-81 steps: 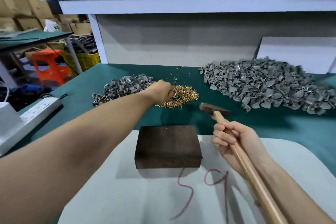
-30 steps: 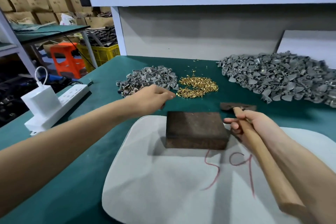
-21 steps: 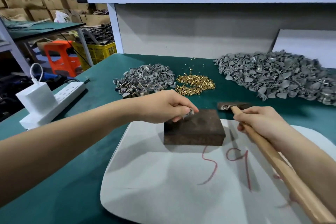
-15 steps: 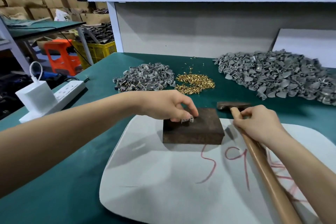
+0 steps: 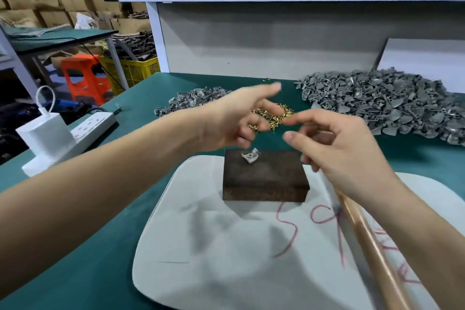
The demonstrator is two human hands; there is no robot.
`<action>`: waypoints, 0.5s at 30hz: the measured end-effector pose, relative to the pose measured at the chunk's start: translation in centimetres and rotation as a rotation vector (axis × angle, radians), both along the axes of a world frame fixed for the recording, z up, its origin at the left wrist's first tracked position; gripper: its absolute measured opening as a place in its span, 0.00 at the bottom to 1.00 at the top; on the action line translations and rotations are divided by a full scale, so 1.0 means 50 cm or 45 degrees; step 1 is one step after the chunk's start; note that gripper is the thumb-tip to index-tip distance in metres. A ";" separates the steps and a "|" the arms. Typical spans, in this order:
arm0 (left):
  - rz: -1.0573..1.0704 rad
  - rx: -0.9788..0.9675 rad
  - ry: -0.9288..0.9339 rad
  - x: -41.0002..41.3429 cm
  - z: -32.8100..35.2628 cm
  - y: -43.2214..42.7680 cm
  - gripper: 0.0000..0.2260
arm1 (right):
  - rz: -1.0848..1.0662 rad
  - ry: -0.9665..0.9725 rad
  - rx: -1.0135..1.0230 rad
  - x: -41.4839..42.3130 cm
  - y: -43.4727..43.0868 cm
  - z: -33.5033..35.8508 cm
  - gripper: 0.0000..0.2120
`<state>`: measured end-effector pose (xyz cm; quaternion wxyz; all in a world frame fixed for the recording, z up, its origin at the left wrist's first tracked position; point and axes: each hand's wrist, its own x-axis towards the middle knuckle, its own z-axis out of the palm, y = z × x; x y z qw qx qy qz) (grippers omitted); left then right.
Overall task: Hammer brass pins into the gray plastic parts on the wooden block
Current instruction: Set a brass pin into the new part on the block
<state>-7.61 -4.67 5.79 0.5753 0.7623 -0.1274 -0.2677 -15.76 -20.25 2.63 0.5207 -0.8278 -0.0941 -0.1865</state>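
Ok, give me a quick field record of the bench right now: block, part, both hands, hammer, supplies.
block: wooden block on the white mat
part: one gray part on the block's top, near its far edge, untouched; pin seating unclear
left: left hand above the block, fingers mostly straight, blurred, nothing visibly held
right: right hand beside it, thumb and forefinger stretched out, lower fingers curled round the hammer handle
hammer head: hidden
supplies: brass pins beyond the block, small gray pile left, large gray pile right

Plastic part (image 5: 250, 157) on block (image 5: 264, 176), pins (image 5: 275, 114) behind
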 end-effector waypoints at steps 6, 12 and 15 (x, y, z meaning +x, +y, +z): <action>-0.105 -0.362 0.309 -0.071 0.017 -0.066 0.29 | -0.244 -0.368 -0.451 -0.010 0.027 -0.002 0.09; -0.088 -0.398 0.347 -0.076 0.024 -0.060 0.29 | -0.291 -0.447 -0.758 -0.017 0.032 -0.016 0.10; -0.142 -0.394 0.314 -0.079 0.015 -0.056 0.30 | -0.257 -0.535 -0.781 -0.020 0.035 -0.019 0.07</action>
